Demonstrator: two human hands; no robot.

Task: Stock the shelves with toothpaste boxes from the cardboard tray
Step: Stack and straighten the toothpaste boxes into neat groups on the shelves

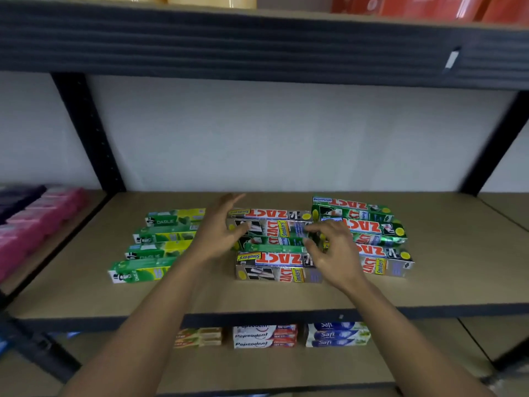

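hands [274, 239] over shelf; Zact boxes [272, 263] flat; long axis left-right

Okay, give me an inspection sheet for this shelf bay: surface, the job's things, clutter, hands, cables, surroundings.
Surface: tan board shelf, front strip bare.
Job's things: green Darlie boxes in a row of four, lying flat at left; Zact boxes in the middle column, silver and green mixed; a second Zact column at right. Cardboard tray: nothing seen.
Clutter: nothing seen.
Hands: left hand open at the middle column's left end; right hand with fingers curled over its right end. Whether either grips a box, cannot tell.
Cables: nothing seen.
Surroundings: pink packs on the neighbouring shelf at left; Pepsodent boxes and Safi boxes on the shelf below; red packs above.
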